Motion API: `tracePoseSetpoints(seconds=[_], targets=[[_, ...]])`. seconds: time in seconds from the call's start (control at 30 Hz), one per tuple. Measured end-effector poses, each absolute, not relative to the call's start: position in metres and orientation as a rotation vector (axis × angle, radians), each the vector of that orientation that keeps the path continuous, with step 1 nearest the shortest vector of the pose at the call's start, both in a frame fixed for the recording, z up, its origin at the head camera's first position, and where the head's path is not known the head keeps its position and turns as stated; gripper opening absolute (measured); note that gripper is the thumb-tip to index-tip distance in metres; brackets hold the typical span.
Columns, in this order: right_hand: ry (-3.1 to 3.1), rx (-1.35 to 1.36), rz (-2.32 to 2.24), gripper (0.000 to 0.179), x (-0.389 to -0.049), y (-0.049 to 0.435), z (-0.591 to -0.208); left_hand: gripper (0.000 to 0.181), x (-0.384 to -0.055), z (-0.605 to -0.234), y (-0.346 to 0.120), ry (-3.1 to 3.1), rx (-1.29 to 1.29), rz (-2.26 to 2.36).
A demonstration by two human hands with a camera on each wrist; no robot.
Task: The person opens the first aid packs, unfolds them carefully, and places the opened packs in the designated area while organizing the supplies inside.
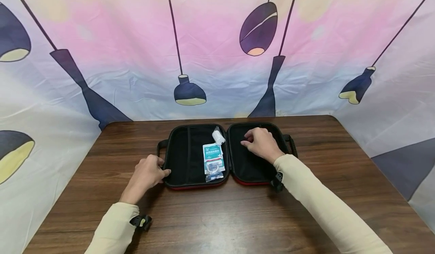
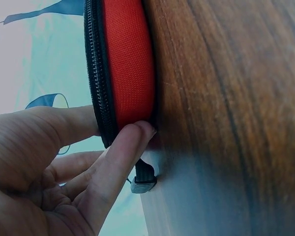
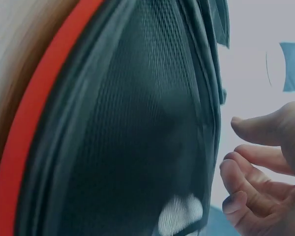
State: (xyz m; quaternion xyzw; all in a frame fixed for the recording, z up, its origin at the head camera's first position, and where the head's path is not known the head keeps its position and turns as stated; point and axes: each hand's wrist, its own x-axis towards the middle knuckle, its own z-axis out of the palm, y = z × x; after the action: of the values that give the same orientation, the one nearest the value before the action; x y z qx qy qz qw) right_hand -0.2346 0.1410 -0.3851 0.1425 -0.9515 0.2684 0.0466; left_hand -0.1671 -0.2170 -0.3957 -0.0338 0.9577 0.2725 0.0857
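An unzipped case [image 1: 180, 156], black inside with a red outer side [image 2: 130, 64], lies spread open on the table. My left hand [image 1: 147, 174] pinches its near left corner, thumb low on the red side and a finger over the zipper edge. Above the right half [image 1: 248, 163], my right hand [image 1: 263, 144] hovers with loosely bent fingers and nothing between them. In the left half lie a teal-and-white packet [image 1: 213, 153], a small clear and blue packet [image 1: 214, 173] and a white roll [image 1: 218, 137] in clear wrap. The right wrist view shows dark mesh [image 3: 142, 113] lining the case.
Black handle loops [image 1: 162, 145] stick out at both outer ends of the case. A zipper pull [image 2: 144, 183] hangs by the left hand. The brown wooden table [image 1: 210, 220] ends at a back edge just behind the case, before a printed cloth [image 1: 217, 57].
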Motion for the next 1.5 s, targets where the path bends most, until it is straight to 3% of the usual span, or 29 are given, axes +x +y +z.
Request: tracePoseSetpoints(seconds=[0.7,0.83,1.07,1.5], targets=[[-2.865,0.417,0.691,0.048,-0.247,0.064,-0.396,0.048,-0.168,-0.395,-0.217,2.85,-0.108,0.814],[-2.875,0.391,0.681,0.047,-0.25,0.06,-0.399,0.048,-0.168,-0.395,-0.216,2.845,-0.111,0.812],[-2.887,0.376,0.691,0.027,-0.252,0.059,-0.4,0.048,-0.168,-0.395,-0.216,2.844,-0.118,0.812],[-2.868,0.377,0.759,0.029,-0.247,0.074,-0.389,0.048,-0.167,-0.395,-0.217,2.845,-0.115,0.825]])
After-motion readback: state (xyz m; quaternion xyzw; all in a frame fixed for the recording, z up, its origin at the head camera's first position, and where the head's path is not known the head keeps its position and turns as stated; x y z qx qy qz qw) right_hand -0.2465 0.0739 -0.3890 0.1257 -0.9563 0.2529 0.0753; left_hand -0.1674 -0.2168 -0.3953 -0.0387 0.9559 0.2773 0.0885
